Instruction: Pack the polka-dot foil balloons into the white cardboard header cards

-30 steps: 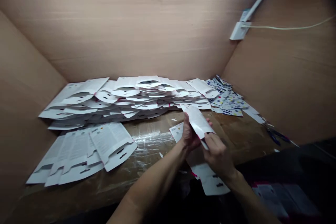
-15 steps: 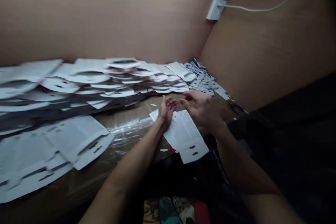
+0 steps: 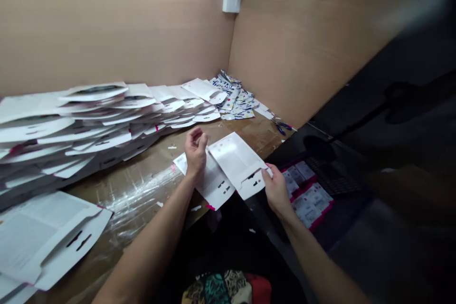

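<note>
Two white cardboard hanger cards (image 3: 238, 159) are in play on our side of the tabletop (image 3: 149, 190). Our left hand (image 3: 195, 152) stands up on its wrist, forearm coming in from the lower left, with the fingers (image 3: 197, 138) curled loosely into a half-closed fist, gripping nothing. The heel of that hand sits just over the edge of the lower card (image 3: 213, 183), which lies flat on the tabletop. Our right hand (image 3: 276, 190) comes in from the lower right and pinches the slotted end of the upper card (image 3: 235, 154) between thumb and fingers (image 3: 268, 171), so that card overlaps the lower one. Behind us, long stacks of folded cards (image 3: 89, 123) run along the wall, a heap of polka-dot printed packets (image 3: 235, 97) sits in the corner, and blue-handled scissors (image 3: 281, 128) lie near the tabletop's far edge.
</note>
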A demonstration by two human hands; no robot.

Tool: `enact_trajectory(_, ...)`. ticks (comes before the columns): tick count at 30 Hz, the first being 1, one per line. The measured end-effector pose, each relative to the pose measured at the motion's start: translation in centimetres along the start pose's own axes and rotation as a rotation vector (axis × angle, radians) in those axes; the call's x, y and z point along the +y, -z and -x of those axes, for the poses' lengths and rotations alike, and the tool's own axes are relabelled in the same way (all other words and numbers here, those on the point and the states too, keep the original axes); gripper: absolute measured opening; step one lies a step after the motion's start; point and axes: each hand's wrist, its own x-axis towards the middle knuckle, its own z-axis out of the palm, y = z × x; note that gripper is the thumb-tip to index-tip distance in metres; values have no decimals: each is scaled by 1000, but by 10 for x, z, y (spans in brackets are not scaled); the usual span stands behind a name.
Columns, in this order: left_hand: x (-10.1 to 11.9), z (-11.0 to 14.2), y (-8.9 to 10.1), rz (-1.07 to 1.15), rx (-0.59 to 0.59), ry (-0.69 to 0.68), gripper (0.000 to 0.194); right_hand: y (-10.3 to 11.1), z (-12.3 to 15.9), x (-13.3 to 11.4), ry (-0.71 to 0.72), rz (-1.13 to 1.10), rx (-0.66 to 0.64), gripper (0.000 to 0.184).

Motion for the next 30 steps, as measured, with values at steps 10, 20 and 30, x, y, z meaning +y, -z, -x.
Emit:
enact_trajectory(10, -18, 23, -10, 152, 28, 282, 40, -60, -19, -42, -165, -639, 82, 44)
enact_trajectory(20, 5, 32, -6, 316, -269, 695, 57, -76, -16, -52, -305, -762, 26, 43)
enact_trajectory(30, 31, 31, 6, 401, -406, 864, 110, -87, 0, -58, -326, -552, -370, 44)
